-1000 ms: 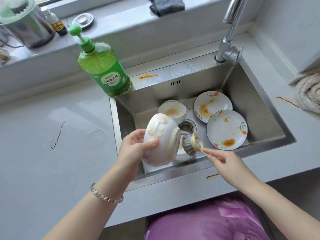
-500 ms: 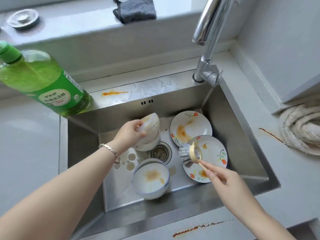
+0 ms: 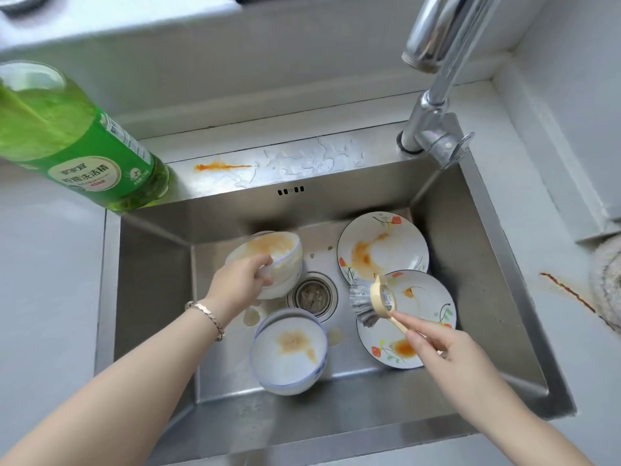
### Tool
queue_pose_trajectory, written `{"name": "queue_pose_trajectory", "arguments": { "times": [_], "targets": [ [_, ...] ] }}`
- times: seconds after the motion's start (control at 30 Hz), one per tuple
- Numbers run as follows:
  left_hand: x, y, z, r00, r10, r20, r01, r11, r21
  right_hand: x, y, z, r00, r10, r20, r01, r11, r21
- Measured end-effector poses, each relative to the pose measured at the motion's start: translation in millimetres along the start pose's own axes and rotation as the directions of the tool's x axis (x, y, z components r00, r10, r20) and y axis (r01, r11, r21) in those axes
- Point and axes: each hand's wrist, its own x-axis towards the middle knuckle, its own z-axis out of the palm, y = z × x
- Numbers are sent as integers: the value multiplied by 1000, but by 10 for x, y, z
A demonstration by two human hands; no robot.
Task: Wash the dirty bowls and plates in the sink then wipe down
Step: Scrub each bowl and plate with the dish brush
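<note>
My left hand [image 3: 240,284] grips the rim of a stained white bowl [image 3: 279,255], tilted, at the back left of the steel sink [image 3: 151,280]. A second dirty bowl [image 3: 289,353] sits upright on the sink floor in front of it. My right hand [image 3: 440,348] holds the wooden handle of a dish brush [image 3: 371,299], its grey bristles hovering over the nearer of two flowered plates [image 3: 423,304]. The farther plate [image 3: 383,247], smeared orange, leans behind it.
The drain strainer [image 3: 312,295] lies between the bowls and plates. A green dish-soap bottle [image 3: 77,146] stands at the sink's back left corner. The chrome faucet [image 3: 433,95] rises at the back right. Orange smears mark the back ledge [image 3: 221,167] and right counter [image 3: 568,292].
My left hand set the first bowl down in the sink, reached back and took hold of the other bowl, turning it upward. The brush stayed over the plates. The view moved closer.
</note>
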Motion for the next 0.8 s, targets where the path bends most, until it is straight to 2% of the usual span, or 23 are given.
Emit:
{"name": "queue_pose_trajectory", "arguments": {
  "times": [0.27, 0.33, 0.43, 0.47, 0.53, 0.57, 0.63, 0.7, 0.8],
  "targets": [
    [-202, -536, -149, 971, -206, -124, 202, 978, -45, 48, -3, 20, 997, 41, 64, -40, 999, -5],
    [-259, -562, -156, 959, -153, -239, 157, 988, -3, 40, 32, 14, 996, 46, 75, -47, 999, 13],
    [-352, -349, -8, 911, 77, -405, -69, 997, 33, 22, 151, -53, 997, 65, 52, -68, 996, 56],
    [-372, -209, 77, 915, 117, -385, -135, 991, -18, 7, 209, -89, 996, 78, 33, -80, 995, 64],
    [-387, 149, 277, 970, 112, -217, -163, 959, -234, -38, 350, -183, 994, 109, -12, -108, 992, 71],
    [-371, 339, 387, 992, 91, -92, -117, 930, -348, -68, 421, -238, 992, 120, -37, -117, 990, 81],
    [-271, 701, 625, 989, 68, 131, 4, 875, -484, -136, 543, -353, 986, 143, -85, -133, 985, 109],
    [-119, 974, 857, 965, 92, 244, 37, 879, -476, -203, 639, -455, 978, 164, -129, -149, 982, 115],
    [97, 1175, 1177, 928, 133, 348, 4, 931, -366, -270, 782, -553, 960, 208, -185, -186, 974, 127]
  ]
}}
